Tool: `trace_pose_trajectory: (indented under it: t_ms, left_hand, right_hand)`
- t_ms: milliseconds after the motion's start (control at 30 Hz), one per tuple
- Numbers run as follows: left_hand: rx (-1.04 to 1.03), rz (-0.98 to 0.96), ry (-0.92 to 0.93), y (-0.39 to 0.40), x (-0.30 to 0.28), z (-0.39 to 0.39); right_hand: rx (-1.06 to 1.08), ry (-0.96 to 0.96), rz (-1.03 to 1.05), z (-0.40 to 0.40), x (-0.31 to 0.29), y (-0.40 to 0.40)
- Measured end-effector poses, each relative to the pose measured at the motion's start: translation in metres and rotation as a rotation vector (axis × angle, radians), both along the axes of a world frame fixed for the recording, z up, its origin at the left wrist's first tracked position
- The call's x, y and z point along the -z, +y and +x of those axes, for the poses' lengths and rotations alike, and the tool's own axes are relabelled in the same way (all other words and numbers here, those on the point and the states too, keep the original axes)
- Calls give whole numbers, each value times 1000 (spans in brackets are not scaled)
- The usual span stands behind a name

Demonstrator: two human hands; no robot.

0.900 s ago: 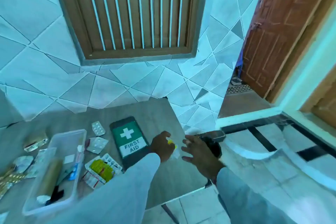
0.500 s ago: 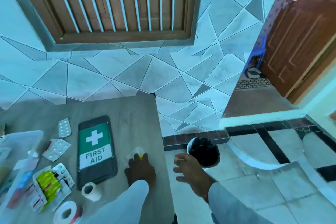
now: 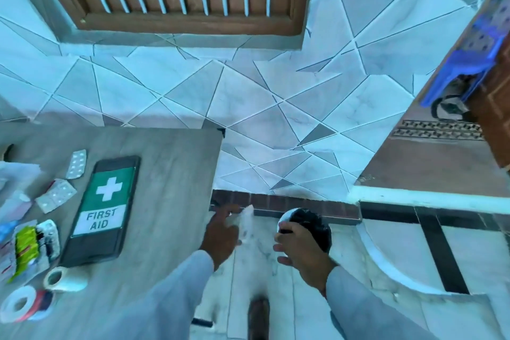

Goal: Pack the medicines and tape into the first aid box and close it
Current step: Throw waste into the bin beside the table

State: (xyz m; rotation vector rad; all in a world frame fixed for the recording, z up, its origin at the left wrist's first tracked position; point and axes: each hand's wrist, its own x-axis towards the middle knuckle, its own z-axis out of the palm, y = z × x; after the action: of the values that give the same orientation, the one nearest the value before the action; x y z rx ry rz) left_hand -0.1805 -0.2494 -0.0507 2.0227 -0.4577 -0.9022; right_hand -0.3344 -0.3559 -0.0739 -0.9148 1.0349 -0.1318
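Nearest the camera, at the table's front left corner, two rolls of white tape lie loose: one with a red core and a narrower plain one just behind it, both still to be packed. Past the grey wooden table's right edge, the left hand pinches a small crumpled white scrap in its fingertips, out over the floor. Just beside it, the right hand has its fingers curled loosely around a round bin lined with black plastic, and I judge it is steadying the bin so the scrap can drop in as rubbish.

Back on the table, the dark lid with its green and white FIRST AID label lies flat, well apart from the hands, set aside, it seems, so the box can be filled. Left of it sit a heap of medicine packets with a bright green sachet and two silver blister strips. The clear plastic first aid box shows only as a blurred corner at the left edge, open.

Bare tabletop between lid and right edge gives room to work. Beyond, the tiled wall rises straight behind the table.
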Motion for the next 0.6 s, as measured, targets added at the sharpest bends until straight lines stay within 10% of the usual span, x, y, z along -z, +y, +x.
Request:
trace_pose_trajectory:
  t_ms: [200,600]
  left_hand:
    - [18,-17,459,-107,53,-41]
    - [-96,296,588,-238,233,-43]
  right_hand:
    - [10,10,54,-9,23,-65]
    - [163,535,58,-17,202,-196]
